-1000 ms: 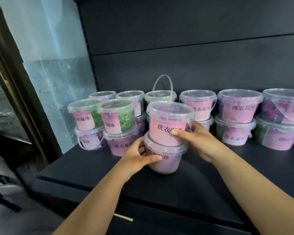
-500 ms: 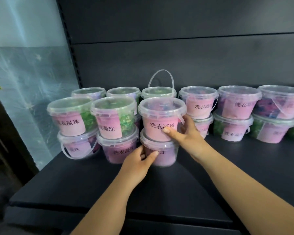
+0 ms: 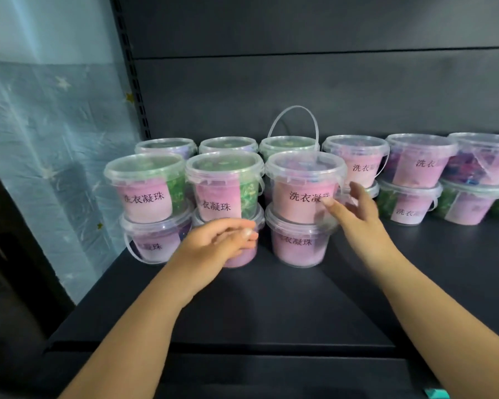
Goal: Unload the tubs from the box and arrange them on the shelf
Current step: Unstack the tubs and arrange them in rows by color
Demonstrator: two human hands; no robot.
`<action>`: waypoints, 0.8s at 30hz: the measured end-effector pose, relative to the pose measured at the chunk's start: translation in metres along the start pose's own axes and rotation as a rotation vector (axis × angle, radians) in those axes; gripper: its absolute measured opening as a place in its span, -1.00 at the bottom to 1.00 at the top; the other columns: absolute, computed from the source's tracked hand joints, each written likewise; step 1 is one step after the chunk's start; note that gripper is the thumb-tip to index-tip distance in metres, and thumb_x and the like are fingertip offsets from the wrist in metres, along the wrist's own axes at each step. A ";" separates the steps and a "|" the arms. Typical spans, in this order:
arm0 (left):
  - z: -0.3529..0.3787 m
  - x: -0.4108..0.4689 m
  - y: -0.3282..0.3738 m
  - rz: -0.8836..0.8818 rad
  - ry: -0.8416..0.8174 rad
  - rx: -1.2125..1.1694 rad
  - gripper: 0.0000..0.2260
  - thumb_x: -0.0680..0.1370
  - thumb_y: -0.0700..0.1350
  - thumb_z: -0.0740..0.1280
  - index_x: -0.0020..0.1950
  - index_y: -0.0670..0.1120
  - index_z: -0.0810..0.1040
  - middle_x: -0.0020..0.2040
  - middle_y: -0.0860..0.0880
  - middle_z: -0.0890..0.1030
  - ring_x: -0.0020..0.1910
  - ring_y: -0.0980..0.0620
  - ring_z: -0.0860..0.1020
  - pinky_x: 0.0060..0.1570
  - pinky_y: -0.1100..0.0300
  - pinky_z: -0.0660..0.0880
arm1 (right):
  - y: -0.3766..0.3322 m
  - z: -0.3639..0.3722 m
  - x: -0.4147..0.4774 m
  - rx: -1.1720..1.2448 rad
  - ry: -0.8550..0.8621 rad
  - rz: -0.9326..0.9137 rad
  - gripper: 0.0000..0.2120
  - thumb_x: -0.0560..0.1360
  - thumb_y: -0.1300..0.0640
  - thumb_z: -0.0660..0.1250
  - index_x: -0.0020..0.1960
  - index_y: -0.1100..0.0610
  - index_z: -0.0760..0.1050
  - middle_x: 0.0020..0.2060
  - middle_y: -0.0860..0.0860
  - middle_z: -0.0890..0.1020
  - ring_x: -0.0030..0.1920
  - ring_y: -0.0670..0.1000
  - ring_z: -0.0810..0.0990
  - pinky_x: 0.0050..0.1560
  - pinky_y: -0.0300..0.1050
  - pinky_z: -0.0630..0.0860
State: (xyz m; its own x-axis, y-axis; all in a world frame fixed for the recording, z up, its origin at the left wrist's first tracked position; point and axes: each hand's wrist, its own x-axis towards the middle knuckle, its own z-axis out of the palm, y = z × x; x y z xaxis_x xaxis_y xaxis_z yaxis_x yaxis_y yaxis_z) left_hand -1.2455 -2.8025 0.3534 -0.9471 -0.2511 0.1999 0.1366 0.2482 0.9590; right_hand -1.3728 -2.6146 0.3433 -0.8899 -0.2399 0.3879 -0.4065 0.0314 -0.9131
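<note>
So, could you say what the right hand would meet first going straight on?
Probably the upper pink tub of the front stack; the right hand is blurred, contact unclear.

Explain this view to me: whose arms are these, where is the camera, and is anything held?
No machine: these are a person's bare arms, filmed by one wide-angle camera worn on their head. The dark shelf carries clear lidded tubs with pink labels, stacked two high. The left hand, fingers loosely curled, hovers before a lower tub and holds nothing. The right hand, fingers spread, is beside the upper pink tub of the front right stack; blur hides whether it touches.
</note>
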 end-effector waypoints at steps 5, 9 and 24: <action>-0.053 -0.017 0.041 0.350 0.223 0.033 -0.88 0.45 -0.17 0.35 -0.16 0.07 0.61 -0.24 0.11 0.69 -0.18 0.18 0.65 -0.12 0.40 0.55 | -0.047 0.021 -0.018 -0.229 0.261 -0.399 -0.24 0.30 -0.21 0.26 0.40 0.10 0.19 0.20 -0.25 0.26 0.33 -0.07 0.29 0.36 -0.15 0.25; -0.088 -0.014 0.061 0.486 0.359 0.240 -0.83 0.44 -0.09 0.38 -0.24 0.22 0.60 -0.27 0.31 0.63 -0.21 0.34 0.58 -0.15 0.52 0.45 | -0.097 0.049 -0.019 -0.136 0.131 -0.549 -0.37 0.37 -0.14 0.28 0.35 -0.06 0.12 0.10 -0.27 0.35 0.17 -0.30 0.36 0.21 -0.51 0.26; -0.111 0.044 -0.008 0.388 0.669 0.694 -0.63 0.31 0.01 0.50 0.01 -0.18 0.61 0.02 -0.03 0.49 0.19 -0.05 0.38 0.14 0.58 0.08 | -0.041 0.128 0.016 -0.649 0.044 -0.708 -0.51 0.32 -0.12 0.19 0.03 0.21 0.58 -0.07 0.14 0.64 0.11 0.04 0.40 0.23 0.25 0.18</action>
State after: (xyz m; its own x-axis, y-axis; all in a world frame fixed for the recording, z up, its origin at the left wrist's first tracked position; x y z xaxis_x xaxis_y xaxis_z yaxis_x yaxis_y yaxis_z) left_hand -1.2562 -2.9192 0.3773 -0.4899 -0.4545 0.7439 -0.0008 0.8535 0.5210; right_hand -1.3438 -2.7441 0.3711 -0.3956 -0.3734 0.8391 -0.8763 0.4269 -0.2231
